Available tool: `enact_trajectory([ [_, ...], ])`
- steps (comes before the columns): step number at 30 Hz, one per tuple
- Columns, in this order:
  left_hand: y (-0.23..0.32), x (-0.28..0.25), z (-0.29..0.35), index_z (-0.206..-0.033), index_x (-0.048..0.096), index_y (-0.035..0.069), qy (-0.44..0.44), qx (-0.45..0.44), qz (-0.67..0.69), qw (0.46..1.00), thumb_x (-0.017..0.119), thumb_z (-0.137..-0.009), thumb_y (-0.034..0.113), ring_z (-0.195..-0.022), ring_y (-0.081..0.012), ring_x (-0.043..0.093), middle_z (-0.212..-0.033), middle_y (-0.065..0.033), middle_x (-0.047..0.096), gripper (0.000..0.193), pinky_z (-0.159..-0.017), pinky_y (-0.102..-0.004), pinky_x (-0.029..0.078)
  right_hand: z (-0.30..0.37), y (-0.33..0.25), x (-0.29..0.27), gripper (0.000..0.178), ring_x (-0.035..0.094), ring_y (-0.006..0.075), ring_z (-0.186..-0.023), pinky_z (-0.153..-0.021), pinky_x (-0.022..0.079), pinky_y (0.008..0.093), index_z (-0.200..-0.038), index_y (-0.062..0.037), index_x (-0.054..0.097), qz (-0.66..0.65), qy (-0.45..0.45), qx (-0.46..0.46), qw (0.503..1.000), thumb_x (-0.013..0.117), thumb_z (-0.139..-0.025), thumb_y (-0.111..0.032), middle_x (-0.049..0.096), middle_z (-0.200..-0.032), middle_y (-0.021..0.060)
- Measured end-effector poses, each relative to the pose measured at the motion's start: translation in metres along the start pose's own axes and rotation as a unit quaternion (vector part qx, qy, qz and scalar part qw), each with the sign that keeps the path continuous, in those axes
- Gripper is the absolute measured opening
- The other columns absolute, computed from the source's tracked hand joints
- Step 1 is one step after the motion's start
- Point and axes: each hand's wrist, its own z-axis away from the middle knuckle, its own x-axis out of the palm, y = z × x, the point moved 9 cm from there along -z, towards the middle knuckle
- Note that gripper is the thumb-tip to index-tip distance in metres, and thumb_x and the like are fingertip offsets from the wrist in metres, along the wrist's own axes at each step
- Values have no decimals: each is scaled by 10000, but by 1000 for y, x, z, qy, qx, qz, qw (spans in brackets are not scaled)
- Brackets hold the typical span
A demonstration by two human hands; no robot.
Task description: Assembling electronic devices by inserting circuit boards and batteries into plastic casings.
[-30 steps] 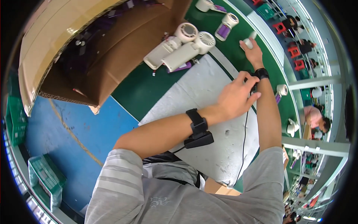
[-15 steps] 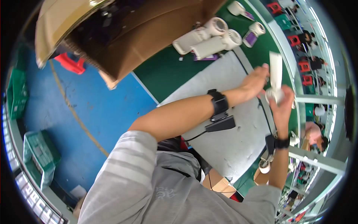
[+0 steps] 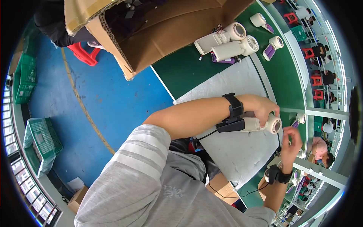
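Observation:
My left hand [image 3: 265, 108] grips a white handheld fan [image 3: 273, 125] from above, its fingers around the neck below the round head. The fan lies over the pale foam mat [image 3: 234, 151], and my left forearm and wrist strap partly hide its handle. Just right of the fan's head is my right hand [image 3: 291, 145], raised with thumb and fingers curled together. Whatever those fingertips may hold is too small to make out. Near my right hand, farther along the green bench, lies another white fan part with a purple piece [image 3: 298, 120].
An open cardboard box [image 3: 166, 45] stands at the far left of the bench. Beside it lie white fan bodies [image 3: 230, 49] and smaller fan parts with purple pieces [image 3: 272, 49]. A metal rail [image 3: 327, 113] edges the right side. Green crates [image 3: 41, 140] sit on the blue floor.
The fan went from upright in both hands to lying over the mat in my left hand. My right hand has come off it and moved nearer to me.

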Motion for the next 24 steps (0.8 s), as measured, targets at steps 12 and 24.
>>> enact_trajectory([
  [12, -39, -1, 6, -1156, 590, 87, 152, -65, 61, 984, 811, -629, 174, -952, -263, 625, -1021, -114, 660, 577, -804, -382, 499, -130, -221, 153, 379, 635, 139, -883, -751, 503, 259, -1189, 2, 564, -335, -447, 16, 829, 648, -865, -175, 632, -1072, 93],
  [24, -81, 6, -11, -1099, 621, 83, 418, -6, 117, 901, 822, -599, 209, -914, -267, 637, -988, -93, 672, 553, -747, -384, 505, -249, -303, 333, 374, 624, 248, -850, -752, 508, 349, -1202, -34, 577, -105, -280, -333, 894, 633, -867, -191, 668, -987, 125],
])
